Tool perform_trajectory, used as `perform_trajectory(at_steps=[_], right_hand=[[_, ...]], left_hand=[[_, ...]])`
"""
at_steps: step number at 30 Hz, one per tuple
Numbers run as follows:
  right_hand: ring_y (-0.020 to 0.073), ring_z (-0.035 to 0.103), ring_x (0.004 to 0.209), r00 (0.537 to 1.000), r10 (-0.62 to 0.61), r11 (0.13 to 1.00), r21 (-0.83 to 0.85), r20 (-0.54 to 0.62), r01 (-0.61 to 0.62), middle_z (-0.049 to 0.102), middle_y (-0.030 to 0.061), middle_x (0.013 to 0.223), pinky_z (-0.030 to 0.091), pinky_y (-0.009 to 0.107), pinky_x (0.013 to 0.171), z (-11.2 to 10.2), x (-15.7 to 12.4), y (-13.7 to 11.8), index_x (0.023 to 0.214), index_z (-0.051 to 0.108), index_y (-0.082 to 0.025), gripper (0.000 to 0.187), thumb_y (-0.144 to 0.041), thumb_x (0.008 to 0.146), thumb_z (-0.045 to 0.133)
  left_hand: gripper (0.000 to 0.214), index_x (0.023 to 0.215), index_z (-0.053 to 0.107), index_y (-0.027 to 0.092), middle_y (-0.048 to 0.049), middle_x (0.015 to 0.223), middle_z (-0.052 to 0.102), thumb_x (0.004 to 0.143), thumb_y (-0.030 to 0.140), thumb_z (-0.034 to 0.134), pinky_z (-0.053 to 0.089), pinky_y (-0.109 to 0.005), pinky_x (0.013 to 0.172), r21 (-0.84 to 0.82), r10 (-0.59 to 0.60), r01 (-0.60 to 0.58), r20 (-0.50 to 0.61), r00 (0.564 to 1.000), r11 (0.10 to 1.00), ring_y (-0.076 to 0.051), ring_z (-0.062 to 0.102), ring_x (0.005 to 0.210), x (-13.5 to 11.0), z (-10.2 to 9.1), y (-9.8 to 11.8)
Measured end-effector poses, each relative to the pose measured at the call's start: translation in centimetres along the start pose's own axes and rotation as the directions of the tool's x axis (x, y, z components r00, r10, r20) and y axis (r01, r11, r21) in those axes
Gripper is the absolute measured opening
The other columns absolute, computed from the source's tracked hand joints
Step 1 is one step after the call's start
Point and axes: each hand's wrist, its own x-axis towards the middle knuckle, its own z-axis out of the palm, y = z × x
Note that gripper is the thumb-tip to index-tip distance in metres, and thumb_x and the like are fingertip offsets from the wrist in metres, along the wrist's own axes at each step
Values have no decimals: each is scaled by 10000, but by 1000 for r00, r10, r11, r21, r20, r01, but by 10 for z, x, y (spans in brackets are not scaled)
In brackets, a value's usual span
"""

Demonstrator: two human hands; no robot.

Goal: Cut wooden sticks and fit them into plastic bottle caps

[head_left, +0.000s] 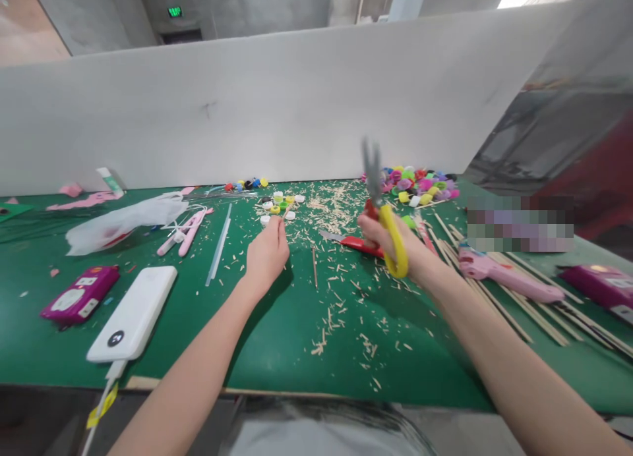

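Observation:
My left hand (268, 257) is closed in a pinch around a short thin wooden stick (285, 212), whose tip points up toward several bottle caps (277, 205). My right hand (380, 234) grips scissors (376, 172) with a yellow and red handle. Their grey blades point up, slightly apart and blurred by motion. Just below the right hand, a red-handled knife (361, 246) lies on the green table (277, 350), its blade toward the left. Between the hands rests a short brown stick (314, 267). Wood chips (332, 209) are scattered around it.
A pile of colourful caps (420, 184) stands by the white partition (297, 107). At right lie long wooden sticks (499, 311) under a pink glue gun (512, 283). At left are a white power bank (132, 314), a purple box (80, 294) and a plastic bag (126, 222).

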Motion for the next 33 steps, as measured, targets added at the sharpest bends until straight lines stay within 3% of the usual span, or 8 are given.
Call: perform_trajectory(at_steps=[4,8,18,28,33], right_hand=[[149,515,642,968,118,993,-24,219,-115,560,19,776,426,281,553,6,-10,-6,971,441,-191,529,-579,686,661],[138,502,621,940,152,985,-130,306,-117,567,8,748,397,266,544,14,-17,-16,944,444,-187,562,-585,648,708],[144,528,622,944,4,993,-113,330,35,613,10,734,380,259,566,16,-16,-15,860,523,-195,464,-642,745,573],[114,445,568,945,-41,994,-86,324,72,556,-12,651,338,241,526,17,-12,-8,773,523,-194,448,-642,769,533],[115,427,538,950,-74,983,-137,302,120,547,-8,619,328,248,518,17,-11,-8,734,512,-202,437,-633,803,486]], left_hand=[[322,1006,547,156,-80,827,663,967,287,255,381,-275,619,-74,44,-48,-56,997,996,-177,600,690,1,3,-1],[332,970,564,141,-95,824,671,967,278,262,417,-285,647,-116,115,-125,-89,989,985,-187,624,700,1,6,-2],[300,1042,550,147,-122,960,698,947,222,276,475,-320,728,-70,208,-204,56,977,977,-226,667,863,-4,8,2],[308,1005,539,149,-129,954,689,952,234,248,467,-318,694,-56,209,-205,78,975,977,-218,663,824,-5,6,4],[296,981,537,145,-120,846,675,946,228,254,440,-305,634,-45,221,-218,77,972,975,-209,646,723,-7,4,6]])
